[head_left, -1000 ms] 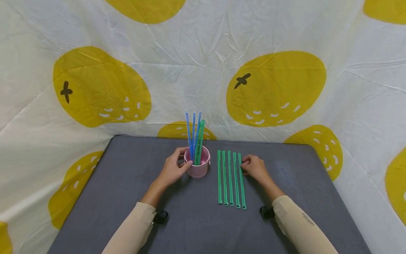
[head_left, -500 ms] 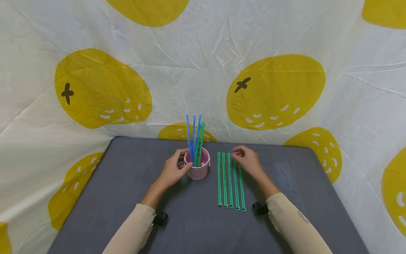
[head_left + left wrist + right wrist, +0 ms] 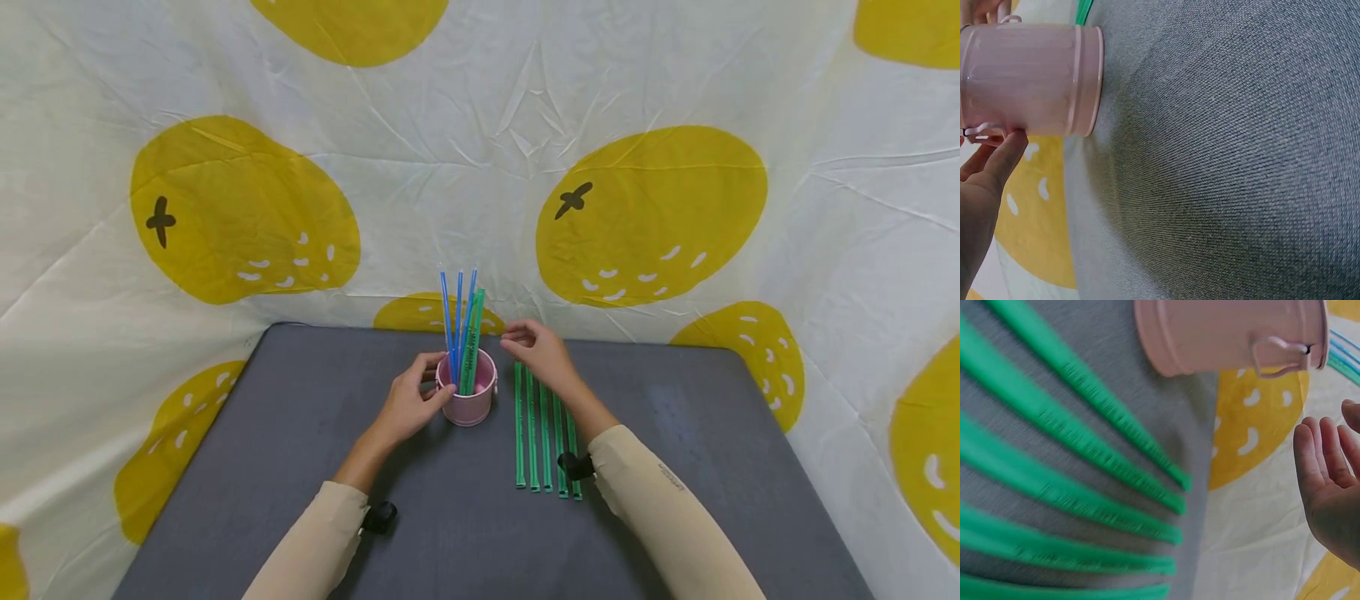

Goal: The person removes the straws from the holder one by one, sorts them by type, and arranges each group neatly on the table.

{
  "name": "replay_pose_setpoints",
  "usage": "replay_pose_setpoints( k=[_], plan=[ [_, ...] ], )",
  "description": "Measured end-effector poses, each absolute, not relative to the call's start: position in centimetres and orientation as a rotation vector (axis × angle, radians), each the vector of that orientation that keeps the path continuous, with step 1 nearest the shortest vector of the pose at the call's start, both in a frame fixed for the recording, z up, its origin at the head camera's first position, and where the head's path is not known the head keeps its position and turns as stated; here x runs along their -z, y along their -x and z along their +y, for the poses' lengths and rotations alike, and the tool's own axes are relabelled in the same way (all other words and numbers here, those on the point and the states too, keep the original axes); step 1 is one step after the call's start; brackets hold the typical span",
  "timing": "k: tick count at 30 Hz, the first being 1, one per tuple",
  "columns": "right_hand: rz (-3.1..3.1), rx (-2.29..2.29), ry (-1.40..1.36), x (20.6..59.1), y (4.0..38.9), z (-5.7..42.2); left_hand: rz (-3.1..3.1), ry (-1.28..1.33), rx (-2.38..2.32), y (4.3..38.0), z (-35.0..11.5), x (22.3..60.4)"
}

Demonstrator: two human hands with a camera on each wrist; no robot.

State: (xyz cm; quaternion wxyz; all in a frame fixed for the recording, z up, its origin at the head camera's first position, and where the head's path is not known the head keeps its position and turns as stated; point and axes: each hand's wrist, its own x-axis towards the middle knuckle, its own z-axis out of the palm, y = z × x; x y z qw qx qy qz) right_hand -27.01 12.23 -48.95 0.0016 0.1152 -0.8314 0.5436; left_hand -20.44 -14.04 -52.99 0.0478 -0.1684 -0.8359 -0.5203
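Observation:
A small pink bucket [image 3: 467, 408] stands upright on the table, holding 3 blue straws [image 3: 459, 321] in clear wrappers and some green-wrapped straws [image 3: 471, 350]. My left hand [image 3: 408, 400] holds the bucket's left side, thumb toward the front; the left wrist view shows the fingers at its handle lug. To the bucket's right, several green-wrapped straws [image 3: 532, 433] lie side by side. Over their far ends hovers my right hand [image 3: 542, 354], just right of the bucket. In the right wrist view, that hand's fingers [image 3: 1329, 450] are extended and nothing is in them.
A dark grey table [image 3: 300, 467] carries everything. Behind it hangs a white cloth [image 3: 457, 192] with large yellow fruit prints, close to the table's far edge. A black wrist camera [image 3: 575, 465] on the right arm hangs over the lying straws.
My right hand has left the rightmost lying straw and moved left and farther away, across the row toward the bucket. My left hand and the bucket stay in place.

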Motion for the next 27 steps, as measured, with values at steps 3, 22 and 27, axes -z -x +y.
replay_pose_setpoints(
  k=[3, 22, 27],
  plan=[
    [-2.560, -1.821, -0.413, 48.4, 27.4, 11.4, -2.544, 0.515, 1.587, 20.5, -14.0, 53.0],
    [-2.519, -1.918, -0.479, 47.9, 28.9, 8.0, -2.519, 0.517, 1.636, 20.2, -14.0, 52.7],
    [-2.560, -1.801, -0.469, 47.7, 28.8, 7.8, -2.525, 0.519, 1.641, 20.4, -14.0, 52.8]
  ],
)
